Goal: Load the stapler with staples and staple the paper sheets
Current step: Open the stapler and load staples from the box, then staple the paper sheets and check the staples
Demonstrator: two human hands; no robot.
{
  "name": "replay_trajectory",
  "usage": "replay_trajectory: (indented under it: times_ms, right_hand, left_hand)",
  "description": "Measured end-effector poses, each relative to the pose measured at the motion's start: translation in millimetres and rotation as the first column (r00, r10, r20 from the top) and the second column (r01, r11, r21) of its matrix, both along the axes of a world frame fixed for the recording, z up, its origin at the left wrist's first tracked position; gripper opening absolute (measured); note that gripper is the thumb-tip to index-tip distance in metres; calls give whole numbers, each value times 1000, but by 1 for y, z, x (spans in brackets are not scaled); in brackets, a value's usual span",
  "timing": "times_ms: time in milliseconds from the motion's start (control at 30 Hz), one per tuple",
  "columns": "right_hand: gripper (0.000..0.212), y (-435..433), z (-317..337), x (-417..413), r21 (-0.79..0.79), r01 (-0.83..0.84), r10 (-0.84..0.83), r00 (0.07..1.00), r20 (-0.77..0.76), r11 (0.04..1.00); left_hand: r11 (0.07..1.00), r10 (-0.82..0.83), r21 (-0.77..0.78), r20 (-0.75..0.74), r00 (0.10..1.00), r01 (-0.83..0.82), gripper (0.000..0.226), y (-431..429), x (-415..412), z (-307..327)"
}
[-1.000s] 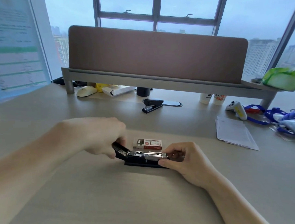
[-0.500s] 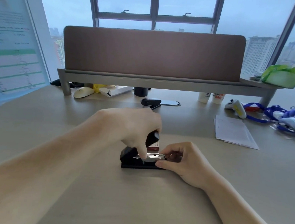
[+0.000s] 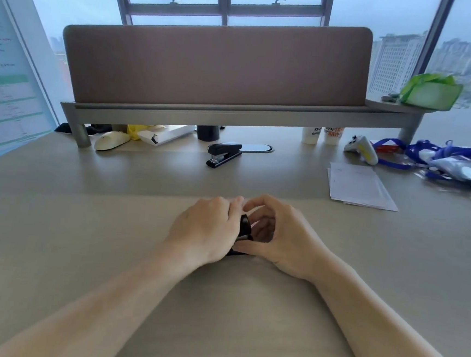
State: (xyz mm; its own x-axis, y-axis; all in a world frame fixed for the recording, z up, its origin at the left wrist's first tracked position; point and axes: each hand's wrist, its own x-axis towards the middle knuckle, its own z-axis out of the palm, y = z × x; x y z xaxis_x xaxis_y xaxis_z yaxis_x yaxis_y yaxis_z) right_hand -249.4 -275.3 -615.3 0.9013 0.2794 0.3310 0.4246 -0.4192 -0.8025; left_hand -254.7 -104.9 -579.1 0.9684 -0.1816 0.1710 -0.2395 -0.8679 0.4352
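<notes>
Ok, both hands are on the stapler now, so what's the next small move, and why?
Probably press the left hand down to shut the stapler fully: its black top shows raised between the hands, whether it is latched is hidden, and the right hand grips its base. The paper sheets lie untouched at the far right.

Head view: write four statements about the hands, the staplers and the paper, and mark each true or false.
1. The left hand and the right hand both hold the front stapler. True.
2. The paper sheets lie under the front stapler. False: they lie apart, off to its right.
3. A second stapler sits farther back, with no hand on it. True.
4. The cream mouse lies right of the paper sheets. False: it lies far to their left.
</notes>
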Motion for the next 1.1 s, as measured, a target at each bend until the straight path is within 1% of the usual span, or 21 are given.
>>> replay_trajectory:
  times_ms: [100,267,333,400,467,567,667,733,800,867,933,1000,1033,1067,1100]
  right_hand:
    - [55,0,0,-1,-15,0,0,1000,16,1000]
    - [53,2,2,-2,-30,22,-21,1000,16,999]
    - [54,2,2,-2,-28,21,-21,1000,11,999]
    - [55,2,2,-3,-25,27,-27,1000,9,999]
    - [56,2,2,-3,-23,34,-33,999,3,999]
    - [56,2,3,-4,-17,36,-36,999,-3,999]
    - [58,2,3,-4,-19,38,-38,999,-16,999]
    - [62,1,2,-3,8,29,-29,999,-46,1000]
    - [69,-2,2,-1,72,5,2,995,-96,997]
    - [70,-7,3,1,149,18,3,990,-144,989]
    - [63,-14,4,4,237,34,13,981,-192,971]
    - [56,-24,4,6,303,62,11,973,-232,951]
    - [52,-31,3,8,319,105,-24,969,-246,942]
    - [47,-40,3,10,319,168,-87,963,-255,933]
    - [41,-50,3,11,287,254,-183,950,-252,924]
  left_hand:
    - [996,66,48,46,997,-69,59,-3,2,-7]
    - [995,67,69,18,998,-68,55,-1,4,-5]
    - [995,52,80,14,999,-53,51,-1,3,-3]
    - [992,22,122,8,1000,-23,44,-2,2,-2]
    - [990,24,140,14,1000,-26,38,-4,-1,-2]
    - [987,31,159,21,999,-34,45,-2,-2,-2]
    - [990,49,134,28,998,-53,56,0,0,-3]
    - [995,28,93,31,999,-31,59,0,-1,3]
    - [1000,13,28,43,999,-14,59,-2,0,14]
    - [1000,-2,-28,81,997,4,53,-8,8,26]
    - [999,-39,-25,95,995,41,40,-20,20,35]
    - [995,-89,53,39,995,87,30,-38,35,40]
    - [988,-110,108,-3,994,110,29,-47,41,41]
    - [978,-125,163,-57,991,132,32,-55,47,42]
    - [966,-137,205,-122,983,160,40,-63,51,43]
